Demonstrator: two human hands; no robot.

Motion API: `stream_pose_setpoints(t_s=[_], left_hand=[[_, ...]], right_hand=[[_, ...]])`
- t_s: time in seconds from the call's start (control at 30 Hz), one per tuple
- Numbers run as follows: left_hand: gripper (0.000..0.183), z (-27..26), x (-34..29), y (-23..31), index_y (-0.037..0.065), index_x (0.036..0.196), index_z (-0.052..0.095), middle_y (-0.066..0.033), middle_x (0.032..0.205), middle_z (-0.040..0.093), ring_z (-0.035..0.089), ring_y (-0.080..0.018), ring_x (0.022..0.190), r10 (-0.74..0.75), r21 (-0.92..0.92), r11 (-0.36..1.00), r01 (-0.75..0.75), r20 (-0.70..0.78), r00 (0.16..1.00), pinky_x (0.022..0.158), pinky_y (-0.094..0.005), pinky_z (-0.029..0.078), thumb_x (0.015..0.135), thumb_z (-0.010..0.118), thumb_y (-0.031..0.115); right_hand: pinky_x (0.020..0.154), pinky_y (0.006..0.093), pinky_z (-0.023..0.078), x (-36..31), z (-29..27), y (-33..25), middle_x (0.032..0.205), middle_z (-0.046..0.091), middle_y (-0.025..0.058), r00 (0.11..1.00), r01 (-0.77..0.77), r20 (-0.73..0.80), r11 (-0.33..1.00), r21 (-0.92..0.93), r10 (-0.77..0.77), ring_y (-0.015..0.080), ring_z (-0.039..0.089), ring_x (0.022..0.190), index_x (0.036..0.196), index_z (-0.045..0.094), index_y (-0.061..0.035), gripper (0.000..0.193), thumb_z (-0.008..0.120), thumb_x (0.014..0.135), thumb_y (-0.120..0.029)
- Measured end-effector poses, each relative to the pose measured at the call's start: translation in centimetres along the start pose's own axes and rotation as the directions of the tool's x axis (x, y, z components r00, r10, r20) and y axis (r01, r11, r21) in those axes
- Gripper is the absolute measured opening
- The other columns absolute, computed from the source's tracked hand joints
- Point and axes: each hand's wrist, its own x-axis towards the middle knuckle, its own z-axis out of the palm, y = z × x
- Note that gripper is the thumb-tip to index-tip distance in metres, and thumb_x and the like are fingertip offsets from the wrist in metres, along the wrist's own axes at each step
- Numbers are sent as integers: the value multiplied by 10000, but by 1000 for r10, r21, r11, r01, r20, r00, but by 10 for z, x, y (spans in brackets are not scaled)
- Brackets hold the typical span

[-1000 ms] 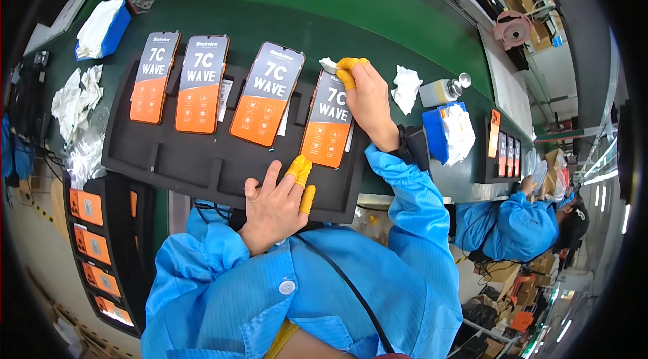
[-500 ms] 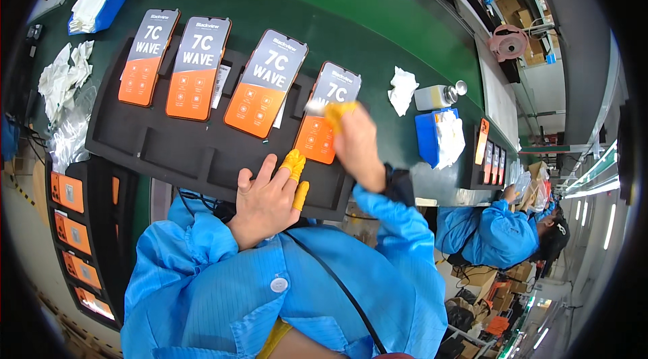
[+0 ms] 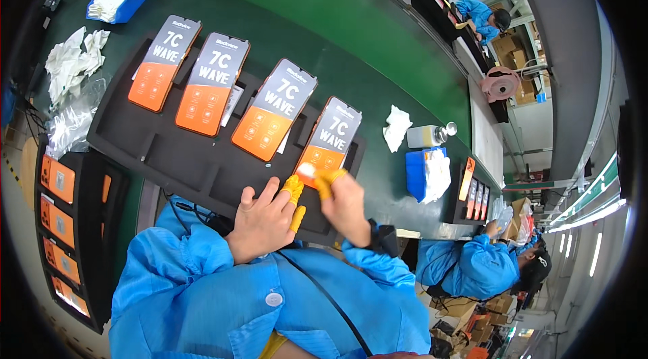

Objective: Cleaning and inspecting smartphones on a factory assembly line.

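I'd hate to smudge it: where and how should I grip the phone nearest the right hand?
Probably by its long edges at the grey far half, coming from above: the phone lies narrow and screen up, that half uncovered, while the left hand and right hand with its white wad crowd the orange near end.

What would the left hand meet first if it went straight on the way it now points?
Probably the nearest phone: its lower end lies just ahead of the left hand, perhaps touching; depth is unclear.
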Motion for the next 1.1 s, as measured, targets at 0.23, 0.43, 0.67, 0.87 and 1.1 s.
stream_pose_setpoints(t_s=[0.23, 0.43, 0.67, 0.87, 1.1], left_hand=[[199, 1, 2, -2, 93, 820, 677, -17, 855, 549, 481, -224, 1063, -15, -21, 1000, 15, 4, 1000, 802, -438, 214, 766, 627, 278], [214, 2, 4, 2, 80, 834, 686, -23, 854, 564, 494, -230, 1059, -3, -19, 1000, 3, -27, 1000, 800, -432, 217, 781, 623, 277], [203, -1, 2, 1, 83, 824, 686, -22, 849, 564, 499, -232, 1060, 9, -30, 1000, -9, -12, 1000, 790, -431, 218, 768, 630, 271], [203, 0, 2, -4, 86, 790, 676, -29, 841, 557, 507, -223, 1049, 31, -20, 999, -31, -19, 999, 796, -433, 221, 761, 628, 281], [172, -2, -1, -5, 95, 744, 652, -32, 841, 582, 521, -204, 1028, 34, -45, 998, -35, -38, 999, 822, -425, 219, 759, 634, 265]], right_hand=[[668, 404, 483, 34, -4, 25, 848, 594, 175, 996, 87, 21, 996, -24, -86, 377, 584, 773, 933, 601, -10, 166, 637, 771, -4], [679, 418, 471, 117, -9, 60, 818, 580, 185, 994, -3, -112, 1000, -1, 3, 384, 569, 768, 929, 594, -9, 157, 585, 776, 26], [663, 403, 474, 104, -3, 46, 815, 586, 164, 993, -22, -115, 998, -53, 16, 362, 581, 755, 934, 611, -25, 187, 599, 756, 28], [618, 405, 477, 56, 13, 24, 774, 571, 142, 996, 85, -40, 996, -5, -86, 332, 580, 712, 916, 621, -35, 164, 640, 754, -20], [604, 389, 480, 25, 3, 7, 740, 563, 109, 978, 159, 127, 986, 44, -164, 298, 571, 691, 894, 645, -41, 252, 645, 657, 43]])
